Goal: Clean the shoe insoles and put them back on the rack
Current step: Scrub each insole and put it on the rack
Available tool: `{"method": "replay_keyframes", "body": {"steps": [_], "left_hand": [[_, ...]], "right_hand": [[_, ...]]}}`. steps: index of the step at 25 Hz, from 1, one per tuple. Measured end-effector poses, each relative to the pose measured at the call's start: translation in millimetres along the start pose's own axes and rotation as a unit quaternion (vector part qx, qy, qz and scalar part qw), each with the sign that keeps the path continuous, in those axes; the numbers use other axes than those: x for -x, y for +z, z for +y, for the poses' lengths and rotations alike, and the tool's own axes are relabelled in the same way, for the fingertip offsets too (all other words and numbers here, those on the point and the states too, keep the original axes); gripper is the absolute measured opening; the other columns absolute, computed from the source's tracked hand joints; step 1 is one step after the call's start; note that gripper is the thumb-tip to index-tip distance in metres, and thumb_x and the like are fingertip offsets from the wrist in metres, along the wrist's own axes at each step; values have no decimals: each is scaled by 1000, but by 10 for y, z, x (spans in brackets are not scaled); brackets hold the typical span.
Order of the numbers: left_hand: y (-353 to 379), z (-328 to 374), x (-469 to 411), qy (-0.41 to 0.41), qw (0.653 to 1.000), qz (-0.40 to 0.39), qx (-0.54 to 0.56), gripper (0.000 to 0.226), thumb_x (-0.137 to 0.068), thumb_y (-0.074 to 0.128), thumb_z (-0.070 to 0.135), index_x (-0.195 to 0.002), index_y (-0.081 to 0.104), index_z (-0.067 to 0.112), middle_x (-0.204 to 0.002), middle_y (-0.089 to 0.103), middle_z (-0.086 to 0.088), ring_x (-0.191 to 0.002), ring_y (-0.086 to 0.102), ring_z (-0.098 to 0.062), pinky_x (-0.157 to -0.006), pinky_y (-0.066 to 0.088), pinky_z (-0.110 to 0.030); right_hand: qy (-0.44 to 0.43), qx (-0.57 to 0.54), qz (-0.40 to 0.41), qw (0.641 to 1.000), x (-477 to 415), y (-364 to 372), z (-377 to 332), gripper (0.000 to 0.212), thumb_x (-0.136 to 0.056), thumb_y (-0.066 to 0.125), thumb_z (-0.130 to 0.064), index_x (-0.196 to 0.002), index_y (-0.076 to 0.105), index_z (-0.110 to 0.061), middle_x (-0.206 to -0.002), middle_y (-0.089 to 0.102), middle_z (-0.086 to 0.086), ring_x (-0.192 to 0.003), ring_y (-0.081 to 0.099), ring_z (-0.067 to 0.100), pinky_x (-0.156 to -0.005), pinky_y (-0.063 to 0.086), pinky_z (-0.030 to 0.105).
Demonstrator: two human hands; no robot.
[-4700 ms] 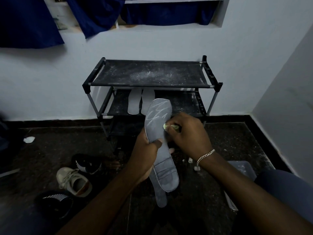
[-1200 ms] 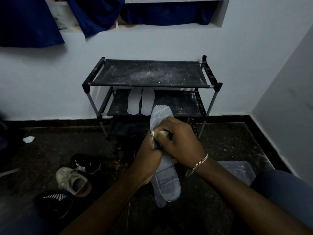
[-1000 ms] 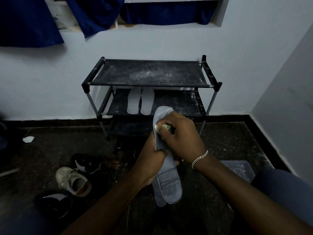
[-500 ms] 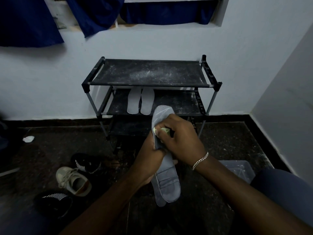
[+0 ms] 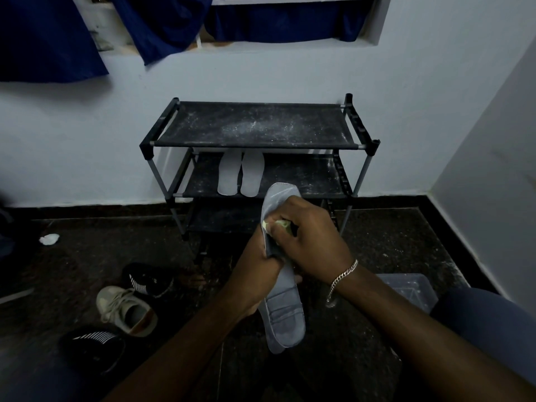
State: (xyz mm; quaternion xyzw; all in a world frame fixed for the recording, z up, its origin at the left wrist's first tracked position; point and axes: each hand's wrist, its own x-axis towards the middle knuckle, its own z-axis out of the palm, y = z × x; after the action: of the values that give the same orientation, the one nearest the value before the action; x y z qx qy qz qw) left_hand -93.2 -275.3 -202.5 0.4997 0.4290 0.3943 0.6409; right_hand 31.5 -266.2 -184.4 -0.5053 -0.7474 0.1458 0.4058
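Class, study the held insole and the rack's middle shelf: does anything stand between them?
Nothing visible does. The grey insole, in the left hand, is in front of the rack, and the middle shelf lies open beside the two pale insoles.

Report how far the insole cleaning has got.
Done, apparently: two pale insoles lie side by side on the middle shelf of the rack. In hand: the left hand grips a grey insole while the right hand presses a pale green pad to it. Left: finishing it and shelving it.

Pale blue walls (image 5: pixel 87 134) meet a dark speckled floor (image 5: pixel 116 245) under navy curtains (image 5: pixel 43 39).
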Motion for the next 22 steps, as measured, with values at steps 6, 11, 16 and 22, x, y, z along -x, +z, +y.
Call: {"method": "replay_keyframes", "body": {"steps": [6,11,16,22], "left_hand": [[-28,-30,18,-19,999,-2,-41,52,-99,42,-9,-126,52,34,-123,63,-4,-98,70,-18,-76,62,-47],[-40,-39,42,-18,998,-23,-60,74,-94,41,-17,-146,37,36,-128,60,6,-103,70,-18,-79,60,-55],[-49,-22,47,10,997,-14,-81,69,-94,42,-15,-143,42,33,-131,60,0,-108,67,-16,-81,59,-55],[-54,-79,30,-9,996,-25,-83,77,-94,42,-15,-153,28,33,-141,52,0,-108,68,-21,-73,62,-49]], "right_hand": [[1,5,17,1000,3,-14,16,9,-90,69,-12,-93,76,-16,-95,67,-4,-86,63,9,-78,53,32],[22,12,60,998,-45,-59,67,8,-88,71,-12,-91,76,-17,-94,68,-4,-86,64,8,-80,53,31],[10,6,18,1000,13,-3,35,9,-89,70,-12,-93,76,-17,-96,67,-7,-88,63,5,-81,52,27],[23,10,72,997,-30,-56,51,7,-87,72,-10,-92,76,-15,-94,68,-4,-85,63,7,-79,52,26]]}}
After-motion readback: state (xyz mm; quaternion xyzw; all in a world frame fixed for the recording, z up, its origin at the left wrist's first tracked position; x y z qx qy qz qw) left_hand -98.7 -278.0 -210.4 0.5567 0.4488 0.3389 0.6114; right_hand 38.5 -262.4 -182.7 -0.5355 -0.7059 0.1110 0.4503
